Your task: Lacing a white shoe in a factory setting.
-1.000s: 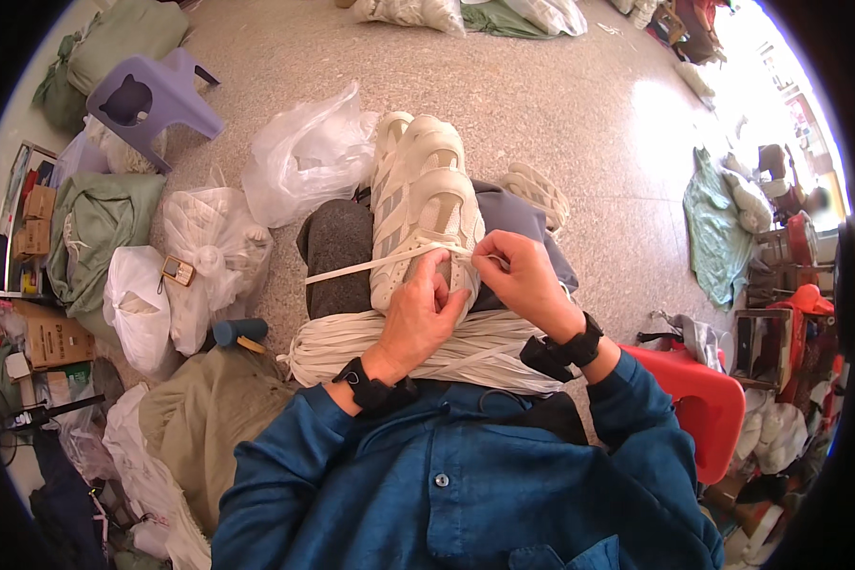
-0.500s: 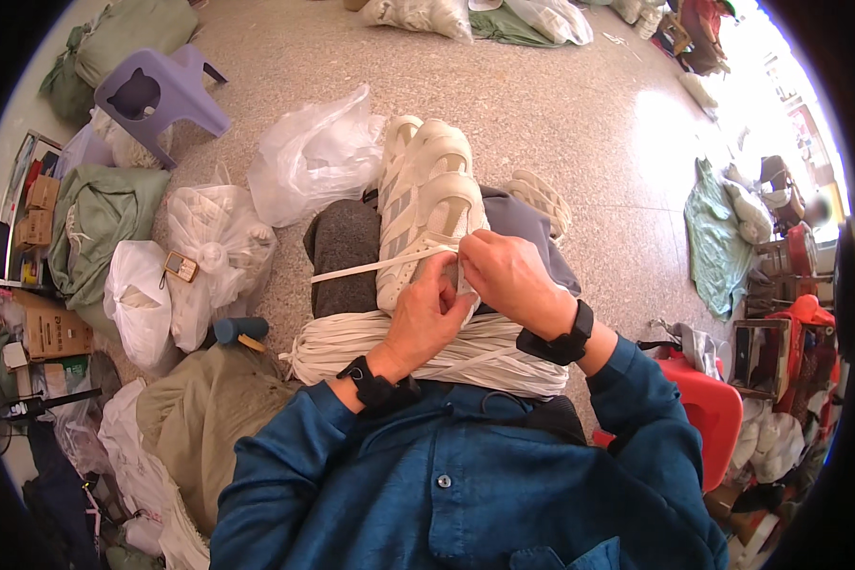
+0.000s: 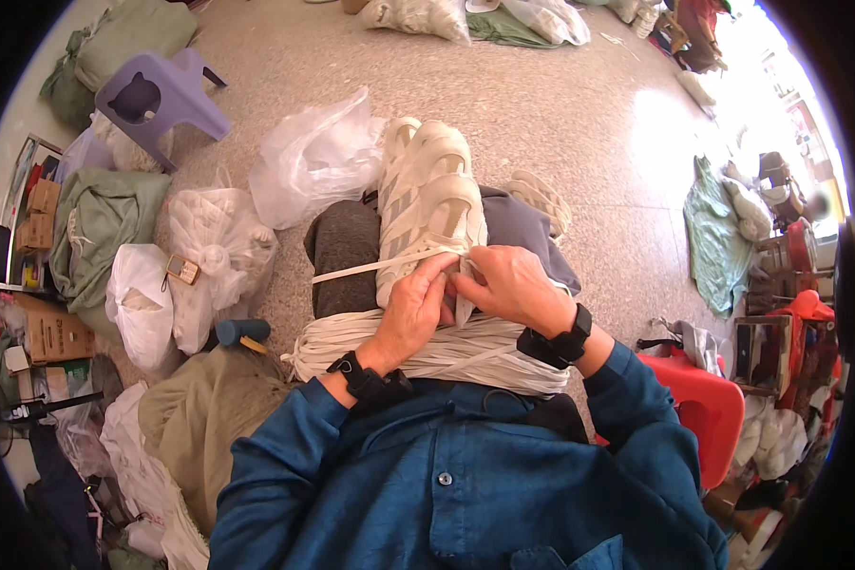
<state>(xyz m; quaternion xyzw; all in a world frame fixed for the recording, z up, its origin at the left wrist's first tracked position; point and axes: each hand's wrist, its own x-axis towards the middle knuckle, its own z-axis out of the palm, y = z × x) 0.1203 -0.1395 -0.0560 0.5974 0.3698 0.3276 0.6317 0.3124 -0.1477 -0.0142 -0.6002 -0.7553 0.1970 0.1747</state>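
Observation:
Several cream shoe uppers [image 3: 432, 157] lie in a row across my lap, nested one behind another. On the nearest shoe upper [image 3: 451, 204], a flat cream shoelace [image 3: 351, 273] runs over the lacing area, and its loose end stretches left across my dark grey trouser leg. My left hand [image 3: 410, 309] is closed on the near left part of this upper, fingertips at the eyelets. At its right edge my right hand [image 3: 518, 283] pinches at the shoelace, thumb and forefinger bent inward. Both hands hide the near eyelets. Nearer my body lies a thick bundle of white laces [image 3: 337, 347].
Past the uppers is a clear plastic bag [image 3: 309, 161]. More bags [image 3: 142, 299] stand at left, near a purple stool [image 3: 166, 100]. A blue-headed mallet [image 3: 242, 332] rests beside my left side. Another cream upper [image 3: 541, 199] sits beyond my right leg; a red stool [image 3: 708, 408] stands at right.
My right hand has come slightly down and its fingers have turned inward, toward the left hand. My left hand has shifted a little, staying on the nearest upper. The uppers lie as before.

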